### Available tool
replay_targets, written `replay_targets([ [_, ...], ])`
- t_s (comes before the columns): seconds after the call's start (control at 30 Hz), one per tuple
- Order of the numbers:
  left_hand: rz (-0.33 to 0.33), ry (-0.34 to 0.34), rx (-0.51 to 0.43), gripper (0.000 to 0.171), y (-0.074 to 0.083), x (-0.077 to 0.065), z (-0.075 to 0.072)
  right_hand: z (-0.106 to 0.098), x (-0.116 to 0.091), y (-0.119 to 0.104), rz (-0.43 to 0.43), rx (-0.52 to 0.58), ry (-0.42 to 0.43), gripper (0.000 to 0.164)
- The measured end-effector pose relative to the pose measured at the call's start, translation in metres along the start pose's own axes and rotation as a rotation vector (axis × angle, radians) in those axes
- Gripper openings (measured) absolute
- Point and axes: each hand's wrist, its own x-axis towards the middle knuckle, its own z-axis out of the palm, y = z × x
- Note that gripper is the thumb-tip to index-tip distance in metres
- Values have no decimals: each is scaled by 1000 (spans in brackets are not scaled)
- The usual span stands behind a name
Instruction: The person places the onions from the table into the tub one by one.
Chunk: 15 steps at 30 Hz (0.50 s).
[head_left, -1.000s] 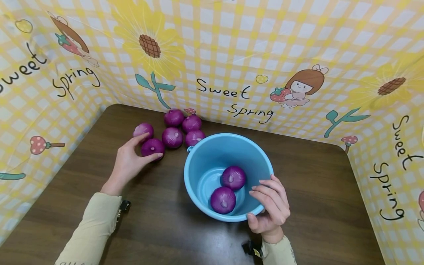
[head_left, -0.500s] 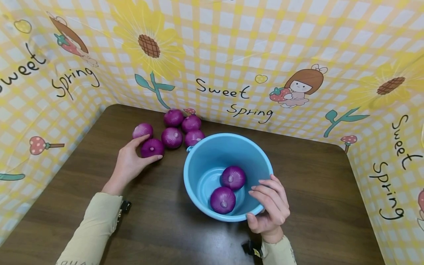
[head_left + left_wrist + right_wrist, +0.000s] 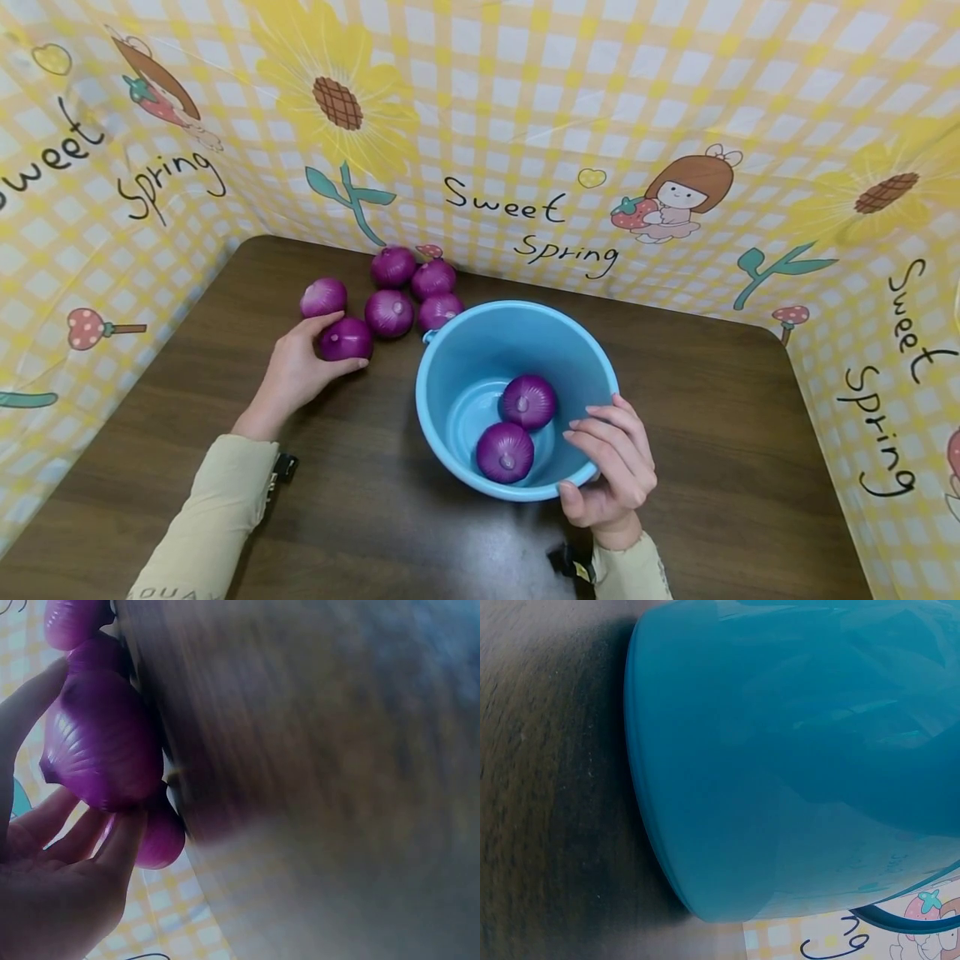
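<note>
L hand has an onion pinched, & it just rolled a bit
Stem dot was facing up a sec ago, now it's tipped left, so prob just the grip settling imo. Onion's left of the blue bucket, not in yet; can't tell if it's off the table. R hand same as b4, fingers hooked over the rim, thumb outside. R wrist cam's mostly bucket wall, no fingers; L cam's table is v blurry.
</note>
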Motion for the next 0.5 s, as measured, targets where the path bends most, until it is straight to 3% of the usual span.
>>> replay_targets([
  [0.17,-33,-57,9,83,-1,-1,-1,2,3,-2,-1,-3,7,58],
  [0.5,-36,-88,8,84,0,0,0,3,5,-3,-4,1,11,58],
])
